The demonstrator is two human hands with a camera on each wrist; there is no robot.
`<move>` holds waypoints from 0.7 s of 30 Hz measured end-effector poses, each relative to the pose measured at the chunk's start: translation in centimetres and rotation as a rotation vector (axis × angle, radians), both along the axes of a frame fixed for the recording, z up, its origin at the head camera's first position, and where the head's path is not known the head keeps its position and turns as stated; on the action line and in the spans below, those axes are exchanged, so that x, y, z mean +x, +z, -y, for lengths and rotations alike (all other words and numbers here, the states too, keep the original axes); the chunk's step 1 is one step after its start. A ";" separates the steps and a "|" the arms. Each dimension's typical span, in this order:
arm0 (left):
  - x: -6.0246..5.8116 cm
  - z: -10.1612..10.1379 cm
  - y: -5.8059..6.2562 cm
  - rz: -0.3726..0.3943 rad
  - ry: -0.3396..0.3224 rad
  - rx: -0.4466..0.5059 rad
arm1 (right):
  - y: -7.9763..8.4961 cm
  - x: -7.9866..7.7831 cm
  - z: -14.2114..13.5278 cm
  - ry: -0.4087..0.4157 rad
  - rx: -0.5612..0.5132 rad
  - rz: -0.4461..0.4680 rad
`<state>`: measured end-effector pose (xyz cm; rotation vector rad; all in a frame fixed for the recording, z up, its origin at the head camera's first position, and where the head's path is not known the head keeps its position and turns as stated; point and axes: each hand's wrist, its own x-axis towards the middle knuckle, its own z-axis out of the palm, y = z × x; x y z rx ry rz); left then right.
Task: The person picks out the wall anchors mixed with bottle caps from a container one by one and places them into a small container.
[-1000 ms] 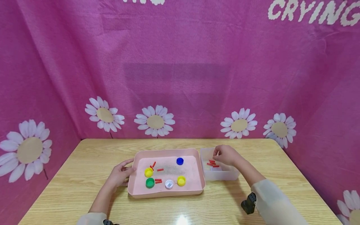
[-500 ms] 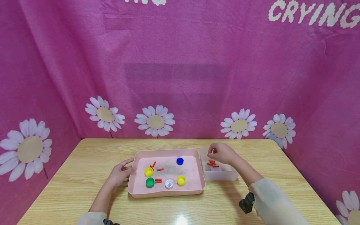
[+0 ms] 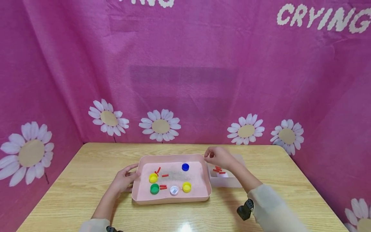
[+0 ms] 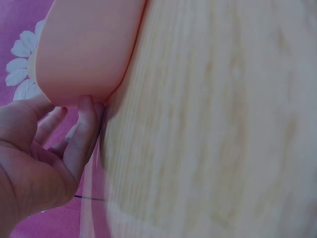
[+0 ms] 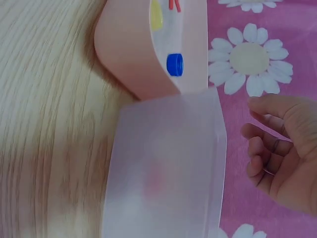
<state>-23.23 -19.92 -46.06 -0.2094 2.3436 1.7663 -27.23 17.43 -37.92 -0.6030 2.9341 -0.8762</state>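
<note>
My left hand point(image 3: 123, 180) grips the left end of a shallow pink tray point(image 3: 174, 201). In the left wrist view its thumb reaches the rim and its fingers press the outer wall. My right hand point(image 3: 221, 158) is raised with curled fingers over the meeting edges of the tray and a translucent bin point(image 3: 227, 182); thumb and index tips are close together, and I cannot tell whether they hold anything. Several short red sticks point(image 3: 217, 169) lie in the bin. The tray holds a blue cap point(image 3: 185, 167), yellow caps point(image 3: 186, 187), a green cap point(image 3: 155, 188) and a white cap point(image 3: 174, 190).
More red sticks point(image 3: 163, 187) lie in the tray near the green and left yellow caps. Tray and bin stand side by side on a wooden table point(image 3: 87, 164). A magenta cloth point(image 3: 185, 83) printed with daisies hangs behind and at both sides.
My right hand has moved left from above the red sticks in the bin to the tray's right rim. My left hand stays at the tray; the caps and sticks lie as before.
</note>
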 end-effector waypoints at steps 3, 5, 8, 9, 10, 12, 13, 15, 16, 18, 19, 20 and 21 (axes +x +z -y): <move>0.0 0.0 0.0 0.000 -0.001 -0.004 | -0.1 0.0 0.9 0.007 -0.007 -0.002; 0.0 0.0 0.1 0.000 0.000 -0.003 | -0.2 0.1 1.5 0.011 -0.011 0.004; 0.1 0.0 0.0 0.002 0.010 0.002 | -0.4 0.2 2.4 0.007 -0.037 0.034; 0.1 0.0 -0.1 0.002 0.008 0.001 | -0.4 0.3 2.7 0.005 -0.045 0.045; 0.1 0.0 -0.1 0.002 0.010 0.004 | -0.5 0.3 2.9 0.003 -0.052 0.051; 0.1 0.0 -0.2 0.001 0.012 0.011 | -0.7 0.3 3.4 0.004 -0.059 0.052; 0.1 0.0 -0.2 0.001 0.009 0.010 | -0.8 0.2 3.6 0.008 -0.060 0.050; 0.1 0.0 -0.2 0.002 0.006 0.008 | -1.0 0.2 4.0 0.025 -0.065 0.036; 0.1 0.0 -0.1 0.002 0.007 0.009 | -1.1 0.2 4.1 0.034 -0.067 0.031; 0.1 0.0 -0.1 0.002 0.006 0.008 | -1.3 0.2 4.6 0.047 -0.072 0.025; 0.0 0.0 -0.1 0.003 0.006 0.006 | -1.4 0.2 4.8 0.053 -0.077 0.024; 0.0 0.0 -0.1 0.002 0.006 0.007 | -1.5 0.2 5.0 0.055 -0.078 0.024; 0.0 0.0 -0.1 0.002 0.006 0.008 | -1.6 0.2 5.3 0.054 -0.078 0.025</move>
